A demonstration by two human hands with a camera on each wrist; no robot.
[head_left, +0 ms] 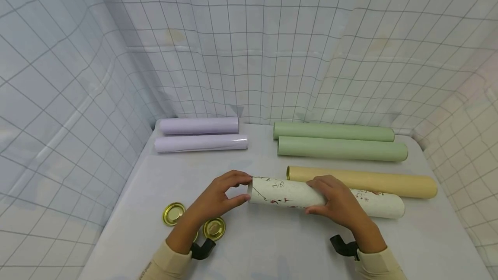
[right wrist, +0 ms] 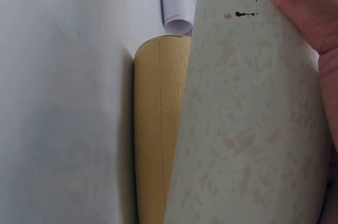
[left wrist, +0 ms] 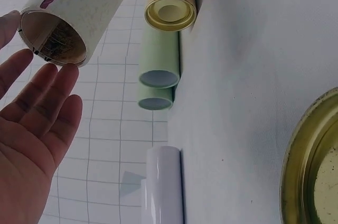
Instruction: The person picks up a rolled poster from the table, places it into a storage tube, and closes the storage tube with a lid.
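A white cardboard tube [head_left: 285, 192] printed with dark branches and red blossoms lies slantwise before me in the head view. My right hand [head_left: 336, 200] grips it near the middle, thumb on the near side and fingers over the top. At the tube's left end, my left hand [head_left: 223, 195] touches the rim with its fingertips, the palm spread. Looking in from the left wrist view, the tube's mouth [left wrist: 55, 39] is uncapped, with a brown inside. Gold metal lids [head_left: 214, 229] lie beside my left wrist, one partly hidden under it.
Just behind the white tube lies a tan tube [head_left: 362, 182]; its left end carries a metal lid [left wrist: 170, 12]. Two green tubes [head_left: 342, 148] rest farther back on the right, two lilac tubes [head_left: 200, 142] on the left. Grid-patterned cloth [head_left: 249, 55] hangs around the white table [head_left: 264, 245].
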